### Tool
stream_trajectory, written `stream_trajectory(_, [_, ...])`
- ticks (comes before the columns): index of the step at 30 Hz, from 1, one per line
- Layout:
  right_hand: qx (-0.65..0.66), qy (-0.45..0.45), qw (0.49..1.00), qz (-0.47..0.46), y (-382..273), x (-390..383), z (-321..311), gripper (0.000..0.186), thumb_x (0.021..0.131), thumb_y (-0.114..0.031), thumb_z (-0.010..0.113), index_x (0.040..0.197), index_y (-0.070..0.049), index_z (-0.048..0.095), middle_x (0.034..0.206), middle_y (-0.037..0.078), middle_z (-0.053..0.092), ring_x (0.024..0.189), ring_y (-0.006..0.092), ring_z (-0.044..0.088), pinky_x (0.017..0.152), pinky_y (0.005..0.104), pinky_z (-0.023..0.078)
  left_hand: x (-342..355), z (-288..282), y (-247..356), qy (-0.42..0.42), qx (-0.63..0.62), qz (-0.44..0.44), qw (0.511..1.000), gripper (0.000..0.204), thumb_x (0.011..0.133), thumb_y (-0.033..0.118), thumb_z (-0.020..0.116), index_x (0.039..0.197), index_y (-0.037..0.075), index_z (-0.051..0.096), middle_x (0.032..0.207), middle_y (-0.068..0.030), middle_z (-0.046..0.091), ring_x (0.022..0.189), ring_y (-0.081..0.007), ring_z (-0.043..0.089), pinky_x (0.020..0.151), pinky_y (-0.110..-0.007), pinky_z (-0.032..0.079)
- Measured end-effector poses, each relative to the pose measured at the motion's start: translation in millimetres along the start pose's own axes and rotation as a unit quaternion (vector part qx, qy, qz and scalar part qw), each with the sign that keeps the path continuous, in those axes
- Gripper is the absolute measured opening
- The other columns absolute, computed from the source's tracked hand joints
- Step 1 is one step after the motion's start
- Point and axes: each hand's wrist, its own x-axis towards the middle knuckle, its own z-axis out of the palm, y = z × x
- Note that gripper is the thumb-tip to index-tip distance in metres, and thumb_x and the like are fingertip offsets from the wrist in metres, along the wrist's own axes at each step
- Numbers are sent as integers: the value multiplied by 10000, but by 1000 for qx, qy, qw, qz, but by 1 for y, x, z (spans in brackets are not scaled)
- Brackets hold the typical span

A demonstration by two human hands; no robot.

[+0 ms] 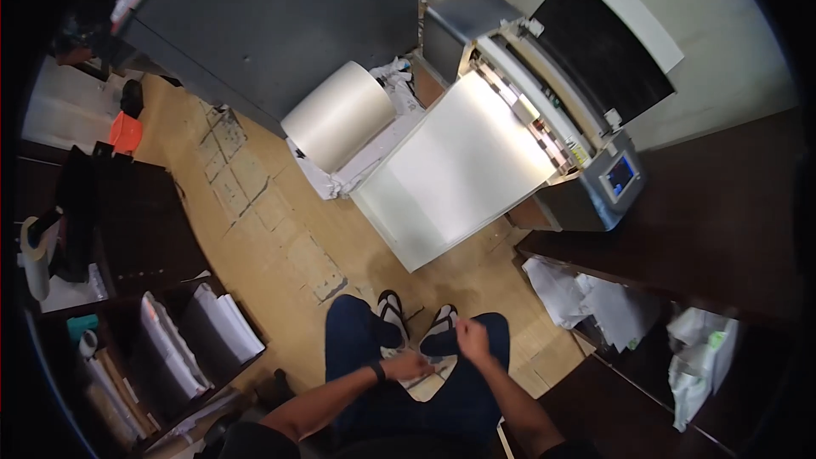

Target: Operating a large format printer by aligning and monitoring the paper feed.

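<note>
Facing a white rectangular sheet (455, 174) slanting lengthwise down-left, you hold left hand (408, 365) and right hand (473, 338) apart, fingers too blurred to judge.

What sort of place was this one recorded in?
Probably a small print room or print workshop. A grey printer-like machine with a small screen has a wide white sheet lying out from it, a large white roll lies nearby, and papers stand at lower left.
</note>
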Motion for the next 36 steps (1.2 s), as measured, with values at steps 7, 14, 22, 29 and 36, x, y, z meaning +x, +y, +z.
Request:
stream_trajectory(7, [220,283,931,68,157,213,9,338,1002,-290,512,807,-23,582,551,68,501,541,164,539,524,352,450,203,-138,-96,436,-61,83,894,350,954,312,590,834,-16,600,692,-102,593,648,-177,546,628,-340,464])
stream_trajectory(14, [601,327,729,3,93,269,-33,475,945,-577,511,942,-105,556,860,25,553,734,142,531,616,300,418,259,-215,-102,518,-411,146,735,217,950,262,591,990,52,556,790,10,536,686,-105,512,615,-284,433])
stream_trajectory(22, [508,395,766,13,113,274,-61,711,879,-708,527,901,-2,609,644,23,528,517,118,491,471,247,382,288,-223,-115,595,-353,199,694,407,925,192,629,1239,-16,474,1110,-107,546,1041,-182,530,935,-295,425])
stream_trajectory(29, [500,412,762,14,109,271,-71,627,893,-634,551,796,-20,631,549,0,490,450,112,475,433,243,372,280,-213,-87,558,-380,198,711,378,922,161,623,1224,-10,474,1119,-104,522,1029,-171,514,924,-296,428])
stream_trajectory(36, [451,468,759,-44,107,248,-67,503,945,-508,569,735,-51,600,539,-8,485,446,95,473,432,236,385,265,-205,-62,628,-239,311,672,368,920,116,610,1234,-10,463,1122,-101,514,998,-166,514,871,-320,443])
